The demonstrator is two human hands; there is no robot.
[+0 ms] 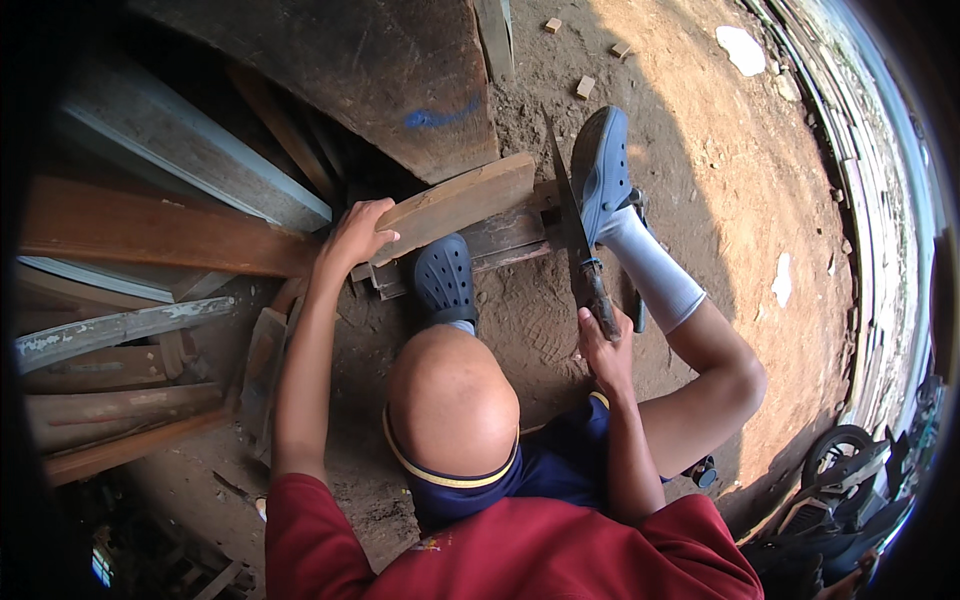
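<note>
My left hand (357, 238) grips the left end of a short wooden board (465, 195), its fingers over the top edge. The board slants up to the right and rests on darker timber pieces (505, 238) low on the ground. In my right hand (606, 350) is the worn handle of a handsaw (572, 215), with a blue band where the handle meets the blade. Its dark, tapering blade points away from me, just beyond the board's right end. Whether blade and board touch, I cannot tell.
My clogged feet (445, 280) (601, 165) flank the timber's right half. A large dark wooden slab (400, 90) stands ahead. Planks and beams (170, 230) crowd the left. Small wood blocks (585, 87) lie on the dirt. A motorbike (845, 470) stands at right.
</note>
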